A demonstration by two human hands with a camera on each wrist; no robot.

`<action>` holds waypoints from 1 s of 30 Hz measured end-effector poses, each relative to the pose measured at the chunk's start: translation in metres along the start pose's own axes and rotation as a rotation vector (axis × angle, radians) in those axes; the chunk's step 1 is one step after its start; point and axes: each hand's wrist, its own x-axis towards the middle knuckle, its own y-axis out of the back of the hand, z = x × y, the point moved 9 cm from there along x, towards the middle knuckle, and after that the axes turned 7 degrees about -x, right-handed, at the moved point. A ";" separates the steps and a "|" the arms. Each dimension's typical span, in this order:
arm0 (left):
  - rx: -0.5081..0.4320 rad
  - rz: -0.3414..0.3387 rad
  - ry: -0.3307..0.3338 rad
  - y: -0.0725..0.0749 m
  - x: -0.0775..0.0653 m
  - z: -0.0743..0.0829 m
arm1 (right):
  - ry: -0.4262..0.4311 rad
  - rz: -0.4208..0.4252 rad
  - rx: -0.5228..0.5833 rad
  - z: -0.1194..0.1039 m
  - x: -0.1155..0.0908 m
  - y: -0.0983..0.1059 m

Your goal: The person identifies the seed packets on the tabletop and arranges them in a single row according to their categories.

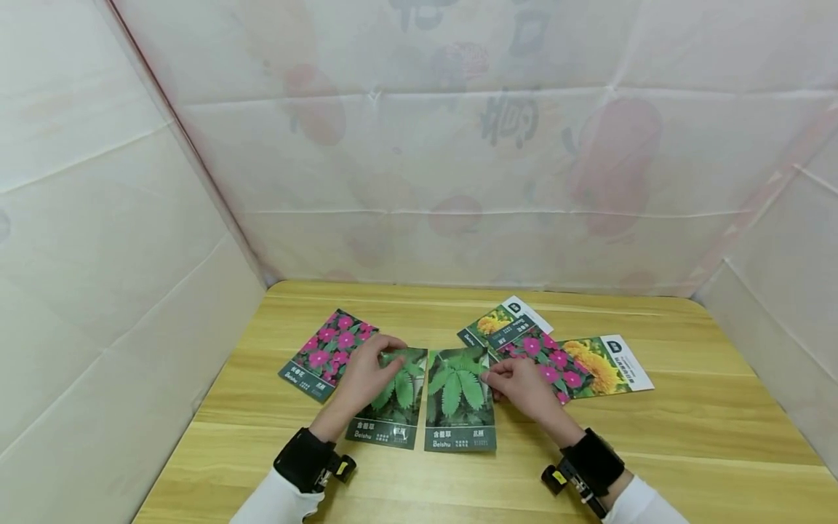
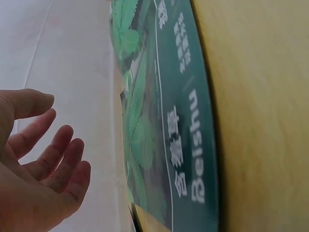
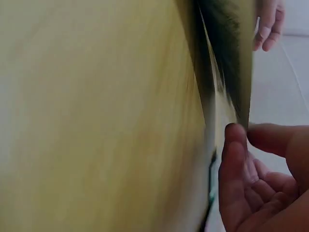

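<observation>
Two seed packets with green mimosa leaves lie side by side at the middle of the table in the head view, a left one [image 1: 401, 400] and a right one [image 1: 458, 404]. My right hand [image 1: 524, 387] pinches the right packet's edge between thumb and fingers; the right wrist view shows that packet [image 3: 227, 53] raised at an angle from the table. Over the upper left part of the left packet hovers my left hand [image 1: 366, 372]. In the left wrist view its fingers [image 2: 58, 154] are loosely bent, with nothing between them and the thumb.
A pink-flower packet [image 1: 330, 353] lies tilted beside my left hand. To the right, another pink-flower packet [image 1: 550, 356] overlaps two yellow-flower packets, one behind [image 1: 491, 324] and one at right [image 1: 602, 367]. Pale cloth walls [image 1: 419, 182] surround the wooden table [image 1: 707, 451].
</observation>
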 end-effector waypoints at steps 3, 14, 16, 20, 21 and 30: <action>0.065 -0.025 -0.005 -0.002 0.001 0.002 | 0.037 0.063 -0.176 -0.008 -0.001 0.006; 0.079 -0.084 -0.011 -0.007 0.004 0.005 | 0.465 -0.121 -0.673 -0.060 -0.029 -0.029; 0.078 -0.085 -0.004 -0.008 0.004 0.004 | 0.465 -0.166 -0.689 -0.058 -0.032 -0.037; 0.085 -0.086 -0.006 -0.008 0.003 0.004 | 0.466 -0.163 -0.715 -0.058 -0.034 -0.043; 0.104 -0.099 -0.013 -0.009 0.002 0.004 | 0.470 -0.155 -0.723 -0.058 -0.034 -0.043; 0.439 -0.386 -0.176 -0.048 -0.008 0.007 | 0.488 -0.149 -0.711 -0.064 -0.033 -0.047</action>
